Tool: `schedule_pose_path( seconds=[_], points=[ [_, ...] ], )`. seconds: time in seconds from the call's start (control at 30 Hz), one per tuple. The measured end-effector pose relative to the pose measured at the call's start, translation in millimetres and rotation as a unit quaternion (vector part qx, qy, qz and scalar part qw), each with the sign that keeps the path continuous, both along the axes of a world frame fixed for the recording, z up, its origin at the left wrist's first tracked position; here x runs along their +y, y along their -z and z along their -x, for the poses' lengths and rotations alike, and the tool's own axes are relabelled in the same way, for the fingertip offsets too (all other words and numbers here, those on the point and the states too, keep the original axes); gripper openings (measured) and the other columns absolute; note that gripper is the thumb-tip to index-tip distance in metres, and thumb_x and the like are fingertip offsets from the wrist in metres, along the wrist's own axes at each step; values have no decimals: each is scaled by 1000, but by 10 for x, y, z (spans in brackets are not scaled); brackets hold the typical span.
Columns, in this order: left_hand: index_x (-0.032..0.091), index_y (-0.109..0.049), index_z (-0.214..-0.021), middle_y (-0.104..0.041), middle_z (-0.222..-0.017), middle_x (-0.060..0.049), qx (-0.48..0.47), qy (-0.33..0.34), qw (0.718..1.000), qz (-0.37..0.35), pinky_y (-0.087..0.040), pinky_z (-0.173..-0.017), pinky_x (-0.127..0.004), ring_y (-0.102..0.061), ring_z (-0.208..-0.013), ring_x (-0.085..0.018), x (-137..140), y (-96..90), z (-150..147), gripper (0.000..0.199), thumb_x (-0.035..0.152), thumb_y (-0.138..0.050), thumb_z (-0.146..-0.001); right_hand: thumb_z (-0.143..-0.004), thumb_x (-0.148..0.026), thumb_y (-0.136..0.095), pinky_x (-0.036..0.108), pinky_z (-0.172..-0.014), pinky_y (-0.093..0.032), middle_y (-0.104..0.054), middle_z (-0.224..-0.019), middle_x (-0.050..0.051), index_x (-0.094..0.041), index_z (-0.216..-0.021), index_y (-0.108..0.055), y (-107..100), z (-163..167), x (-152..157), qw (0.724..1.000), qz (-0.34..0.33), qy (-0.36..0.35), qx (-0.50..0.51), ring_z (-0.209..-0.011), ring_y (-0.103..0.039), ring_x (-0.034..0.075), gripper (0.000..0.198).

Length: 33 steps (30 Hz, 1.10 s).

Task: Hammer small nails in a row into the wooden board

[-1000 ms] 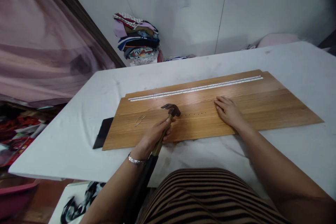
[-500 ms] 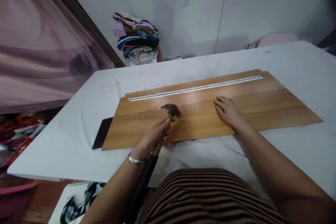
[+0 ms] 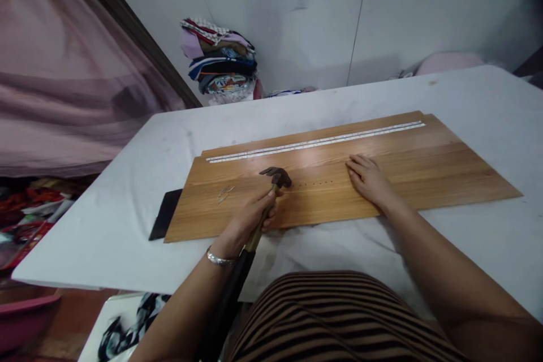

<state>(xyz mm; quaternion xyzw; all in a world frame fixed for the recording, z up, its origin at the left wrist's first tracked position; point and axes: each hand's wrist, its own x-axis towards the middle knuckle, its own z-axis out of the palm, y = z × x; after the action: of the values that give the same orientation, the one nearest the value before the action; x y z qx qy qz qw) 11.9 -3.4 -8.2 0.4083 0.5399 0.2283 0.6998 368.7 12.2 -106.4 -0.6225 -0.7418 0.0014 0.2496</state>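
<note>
My left hand [image 3: 254, 212] is wrapped round a claw hammer [image 3: 278, 177], close under its dark metal head. The black grip of the hammer runs back along my forearm. The head is over a brown wooden board [image 3: 441, 169], beside a row of several small dark dots [image 3: 314, 184], nails or holes; which, I cannot tell. My right hand [image 3: 369, 178] lies flat on the board, to the right of that row, holding nothing. Several loose nails [image 3: 224, 193] lie on the board's left part. Two white measuring strips [image 3: 318, 142] run along its far side.
The board rests on a white-covered table [image 3: 97, 203]. A flat black object [image 3: 167, 215] sticks out under its left end. Folded clothes [image 3: 223, 62] are stacked behind the table by the wall. A pink curtain [image 3: 63, 68] hangs at left, and a pink tub [image 3: 25, 322] is at lower left.
</note>
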Motion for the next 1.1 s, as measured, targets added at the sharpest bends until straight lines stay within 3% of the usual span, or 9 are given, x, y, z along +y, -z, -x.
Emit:
schedule_pose_path(
  seconds=[1.1],
  points=[
    [15,-60,-123,-47,-63,7,-4,0,1000,-1,-23,-38,-18,-36,-40,-4,-9,-11,7,56,62,-66,-91,-100,-25,-47,57,-112,-46,-68,-146,15,-20,-128,-76,11,-23,10,1000,3,-2,2,-135,-61,35,40]
  ],
)
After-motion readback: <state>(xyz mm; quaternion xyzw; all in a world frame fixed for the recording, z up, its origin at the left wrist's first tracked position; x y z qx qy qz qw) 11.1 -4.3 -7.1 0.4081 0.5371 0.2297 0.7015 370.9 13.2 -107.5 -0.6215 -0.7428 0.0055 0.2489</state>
